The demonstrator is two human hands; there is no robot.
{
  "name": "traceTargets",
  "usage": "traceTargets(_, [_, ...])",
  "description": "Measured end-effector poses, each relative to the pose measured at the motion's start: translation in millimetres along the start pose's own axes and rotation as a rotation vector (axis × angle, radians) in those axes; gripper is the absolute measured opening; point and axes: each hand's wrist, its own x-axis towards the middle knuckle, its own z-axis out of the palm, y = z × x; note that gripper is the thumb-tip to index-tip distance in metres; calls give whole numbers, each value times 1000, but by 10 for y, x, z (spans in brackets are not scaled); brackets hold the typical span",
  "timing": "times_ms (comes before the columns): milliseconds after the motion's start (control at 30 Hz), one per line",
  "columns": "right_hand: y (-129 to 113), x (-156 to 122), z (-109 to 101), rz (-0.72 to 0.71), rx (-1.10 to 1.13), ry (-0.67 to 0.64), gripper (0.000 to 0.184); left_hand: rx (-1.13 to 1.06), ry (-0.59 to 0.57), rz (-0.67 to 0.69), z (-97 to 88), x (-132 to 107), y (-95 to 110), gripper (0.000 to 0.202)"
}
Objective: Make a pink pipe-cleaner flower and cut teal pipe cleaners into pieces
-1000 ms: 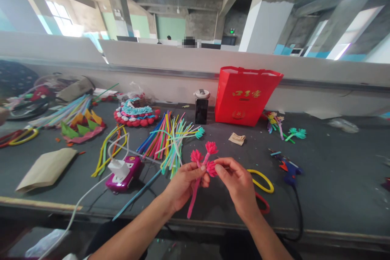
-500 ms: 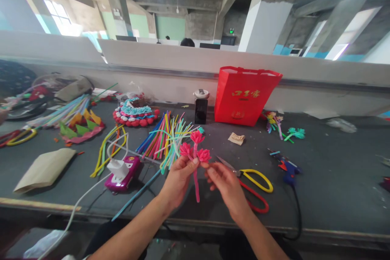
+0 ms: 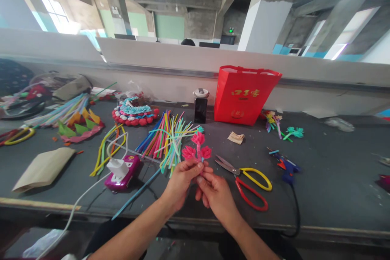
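Both hands pinch fuzzy (three-headed) flower.

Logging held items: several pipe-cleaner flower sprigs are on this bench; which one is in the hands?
The pink three-bloom sprig, pinched by the left hand and right hand. The teal sprig lies untouched beside the red bag.

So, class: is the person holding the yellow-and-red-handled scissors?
No: the scissors lie on the table; both hands hold pink flowers.
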Motion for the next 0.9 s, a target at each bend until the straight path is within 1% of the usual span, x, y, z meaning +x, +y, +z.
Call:
traceTargets(100, [6, -5, 13, 29, 32, -21, 41, -7, 49, 11, -7, 4, 2, 29])
traceTargets(267, [73, -10, 49, 53, 78, -27, 44, 0, 65, -48, -23, 17, 74, 35])
traceTargets(433, [133, -34, 76, 14, 28, -52, 44, -24, 85, 3, -76, 19, 121, 27])
traceTargets(567, [110, -26, 46, 36, 56, -32, 43, -40, 45, 15, -77, 7, 142, 25])
traceTargets(700, [62, 12, -53, 27, 112, 90, 42, -15, -59, 18, -71, 11, 149, 25])
traceTargets(767, [49, 27, -97, 14, 117, 134, 41, -8, -78, 22, -68, 16, 121, 26])
traceTargets(900, [48, 37, -105, 24, 119, 123, 42, 22, -103, 36, -61, 28, 46, 25])
